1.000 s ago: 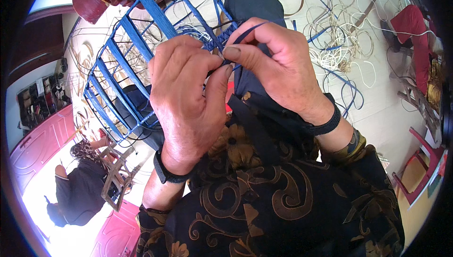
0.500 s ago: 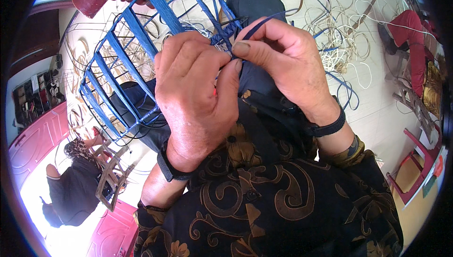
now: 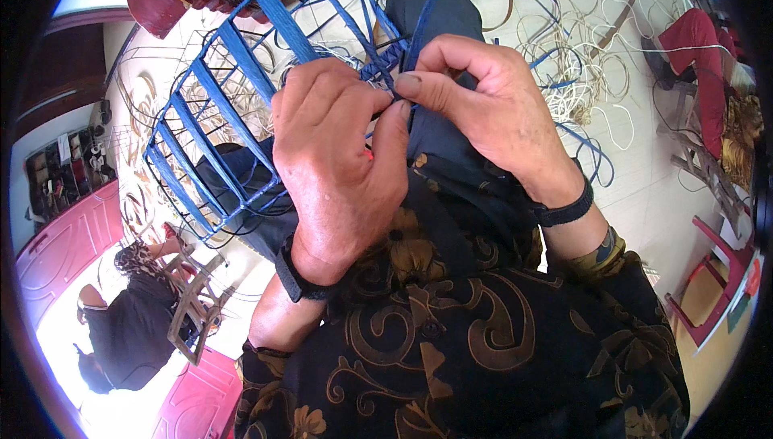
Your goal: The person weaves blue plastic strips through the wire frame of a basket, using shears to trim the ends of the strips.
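Observation:
A basket-like frame (image 3: 221, 40) of thin black wire, with broad bands of blue strip wound across it, rests over my lap. My left hand (image 3: 334, 153) is closed on its near right end, thumb and forefinger pinched at a blue-wrapped corner. Close beside it, my right hand (image 3: 495, 113) pinches a flat blue strip (image 3: 428, 16) between thumb and forefinger. The strip's upper part rises past my knee. Both thumb tips nearly meet at the corner, and my fingers hide the exact point where the strip joins the frame.
Loose coils of pale cane (image 3: 576, 89) and blue strips lie on the tiled floor at right. More pale coils (image 3: 141, 129) lie at left. One person in black (image 3: 133, 322) sits lower left near a wooden stool (image 3: 193, 310); another in red trousers (image 3: 696, 60) sits at right.
The blue strip in my right hand has swung from lying out to the right to standing up past my knee. The frame and my left hand have shifted slightly right.

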Action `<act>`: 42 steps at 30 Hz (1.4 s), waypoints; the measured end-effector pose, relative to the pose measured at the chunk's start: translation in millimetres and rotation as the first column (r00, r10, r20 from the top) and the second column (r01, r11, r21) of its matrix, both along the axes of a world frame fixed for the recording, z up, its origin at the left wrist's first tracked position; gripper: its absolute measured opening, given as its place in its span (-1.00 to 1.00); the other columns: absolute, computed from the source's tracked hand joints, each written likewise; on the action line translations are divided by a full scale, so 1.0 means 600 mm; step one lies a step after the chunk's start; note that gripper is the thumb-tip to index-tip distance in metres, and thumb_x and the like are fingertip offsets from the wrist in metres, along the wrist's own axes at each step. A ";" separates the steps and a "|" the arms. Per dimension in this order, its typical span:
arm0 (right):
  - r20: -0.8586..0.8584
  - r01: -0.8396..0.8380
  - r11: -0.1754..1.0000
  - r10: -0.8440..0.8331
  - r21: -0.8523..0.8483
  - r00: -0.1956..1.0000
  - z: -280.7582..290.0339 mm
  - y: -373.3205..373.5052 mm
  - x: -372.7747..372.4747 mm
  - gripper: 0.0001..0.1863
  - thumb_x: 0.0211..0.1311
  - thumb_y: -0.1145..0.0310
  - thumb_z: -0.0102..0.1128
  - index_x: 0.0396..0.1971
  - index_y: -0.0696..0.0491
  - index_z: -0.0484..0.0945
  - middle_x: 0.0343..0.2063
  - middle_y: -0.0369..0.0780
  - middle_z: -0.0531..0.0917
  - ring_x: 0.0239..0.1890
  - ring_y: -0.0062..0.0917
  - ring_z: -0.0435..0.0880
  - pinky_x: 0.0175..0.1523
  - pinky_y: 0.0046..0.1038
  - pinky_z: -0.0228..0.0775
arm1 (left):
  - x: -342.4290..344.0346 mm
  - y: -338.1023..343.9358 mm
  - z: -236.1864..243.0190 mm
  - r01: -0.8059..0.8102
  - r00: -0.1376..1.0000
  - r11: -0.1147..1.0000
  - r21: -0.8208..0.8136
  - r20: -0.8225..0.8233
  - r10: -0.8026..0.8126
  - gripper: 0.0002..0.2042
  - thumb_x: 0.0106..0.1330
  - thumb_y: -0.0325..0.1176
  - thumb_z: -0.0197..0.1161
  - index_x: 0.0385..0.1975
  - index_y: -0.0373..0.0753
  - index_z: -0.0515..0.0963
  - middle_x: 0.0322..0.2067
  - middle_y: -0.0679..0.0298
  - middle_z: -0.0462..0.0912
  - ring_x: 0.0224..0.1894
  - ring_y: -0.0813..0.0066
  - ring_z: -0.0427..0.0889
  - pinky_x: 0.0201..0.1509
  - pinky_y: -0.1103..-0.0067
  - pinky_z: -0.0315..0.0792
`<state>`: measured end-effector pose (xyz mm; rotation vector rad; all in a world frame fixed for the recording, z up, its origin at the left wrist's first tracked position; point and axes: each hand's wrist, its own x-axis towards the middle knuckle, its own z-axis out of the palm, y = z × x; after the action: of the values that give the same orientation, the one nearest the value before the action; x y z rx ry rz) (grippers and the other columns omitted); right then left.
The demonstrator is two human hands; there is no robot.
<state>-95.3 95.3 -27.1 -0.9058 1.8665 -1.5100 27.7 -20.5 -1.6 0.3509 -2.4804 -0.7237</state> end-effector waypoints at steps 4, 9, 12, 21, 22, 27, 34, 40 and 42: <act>0.241 0.004 1.000 -0.002 -0.006 0.971 -0.001 -0.008 0.004 -0.81 0.27 0.36 0.30 -0.42 0.19 0.65 -0.62 -0.36 0.58 -0.53 -0.77 0.44 -0.42 -0.58 0.29 | 0.003 -0.004 0.002 0.012 1.000 1.000 -0.008 0.010 -0.012 -0.92 0.02 -0.62 0.35 -0.51 -0.37 0.58 -0.45 0.13 0.59 -0.22 0.21 0.59 -0.13 0.44 0.45; 0.459 0.050 0.995 -0.007 -0.082 0.888 -0.012 -0.014 0.016 -0.82 0.29 0.38 0.26 -0.43 0.19 0.63 -0.56 -0.43 0.55 -0.45 -0.80 0.41 -0.34 -0.64 0.26 | 0.008 -0.012 0.005 0.050 0.998 0.999 -0.009 0.046 -0.050 -0.90 0.02 -0.61 0.34 -0.47 -0.37 0.57 -0.40 0.11 0.60 -0.19 0.18 0.59 -0.11 0.42 0.46; 0.556 0.046 0.991 0.033 -0.128 0.831 -0.017 -0.014 0.016 -0.83 0.30 0.39 0.25 -0.44 0.17 0.62 -0.54 -0.44 0.54 -0.43 -0.80 0.40 -0.30 -0.66 0.24 | 0.007 -0.015 0.003 0.068 0.997 0.998 0.005 0.040 -0.068 -0.89 0.00 -0.61 0.33 -0.46 -0.36 0.57 -0.39 0.10 0.59 -0.19 0.14 0.58 -0.10 0.39 0.45; 0.671 0.026 0.983 0.103 -0.180 0.734 -0.024 -0.016 0.008 -0.84 0.31 0.39 0.22 -0.43 0.15 0.61 -0.49 -0.44 0.55 -0.38 -0.79 0.44 -0.21 -0.68 0.26 | 0.003 -0.021 -0.004 0.100 0.995 0.995 0.016 -0.012 -0.100 -0.88 -0.05 -0.60 0.31 -0.48 -0.35 0.57 -0.43 0.09 0.57 -0.23 0.07 0.56 -0.13 0.33 0.45; 0.669 0.021 0.982 0.114 -0.190 0.734 -0.024 -0.017 0.008 -0.84 0.31 0.39 0.22 -0.43 0.15 0.60 -0.50 -0.44 0.55 -0.38 -0.79 0.43 -0.21 -0.67 0.26 | 0.002 -0.020 -0.005 0.096 0.995 0.995 0.017 -0.019 -0.095 -0.88 -0.05 -0.59 0.32 -0.48 -0.35 0.57 -0.44 0.09 0.57 -0.24 0.07 0.56 -0.15 0.33 0.46; 0.595 0.024 0.987 0.076 -0.159 0.800 -0.023 -0.017 0.010 -0.84 0.30 0.37 0.24 -0.43 0.15 0.60 -0.51 -0.45 0.54 -0.37 -0.79 0.42 -0.20 -0.67 0.25 | -0.004 -0.013 -0.010 0.059 0.996 0.998 -0.011 -0.067 -0.060 -0.89 -0.06 -0.57 0.34 -0.51 -0.35 0.58 -0.45 0.09 0.56 -0.27 0.09 0.56 -0.20 0.33 0.46; 0.380 0.066 0.994 -0.030 -0.082 0.924 -0.015 -0.014 0.016 -0.88 0.27 0.42 0.28 -0.39 0.15 0.60 -0.52 -0.39 0.54 -0.42 -0.75 0.44 -0.29 -0.61 0.30 | 0.003 -0.009 -0.006 0.032 0.999 0.999 0.016 -0.035 -0.031 -0.93 0.02 -0.60 0.35 -0.51 -0.39 0.59 -0.46 0.12 0.59 -0.24 0.20 0.59 -0.15 0.43 0.46; -0.250 -0.045 0.971 -0.015 -0.233 0.968 -0.013 -0.023 -0.008 -0.88 0.12 0.50 0.37 -0.40 0.16 0.58 -0.50 -0.25 0.56 -0.45 -0.51 0.57 -0.32 -0.50 0.37 | -0.001 -0.007 -0.007 0.018 0.999 0.999 0.032 -0.050 -0.016 -0.93 0.00 -0.60 0.34 -0.53 -0.38 0.58 -0.47 0.13 0.58 -0.27 0.19 0.58 -0.18 0.41 0.44; -0.324 -0.112 0.962 0.027 -0.248 0.946 -0.011 -0.028 -0.021 -0.88 0.10 0.49 0.37 -0.41 0.15 0.58 -0.50 -0.24 0.56 -0.44 -0.46 0.58 -0.32 -0.47 0.38 | -0.001 -0.006 -0.006 0.011 0.999 0.999 0.032 -0.035 -0.010 -0.94 0.02 -0.62 0.34 -0.52 -0.41 0.58 -0.46 0.13 0.59 -0.26 0.21 0.59 -0.16 0.44 0.45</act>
<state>-107.9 78.5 -33.7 -1.3978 1.8503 -1.6738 27.3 -24.0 -5.0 0.3346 -2.4415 -0.7683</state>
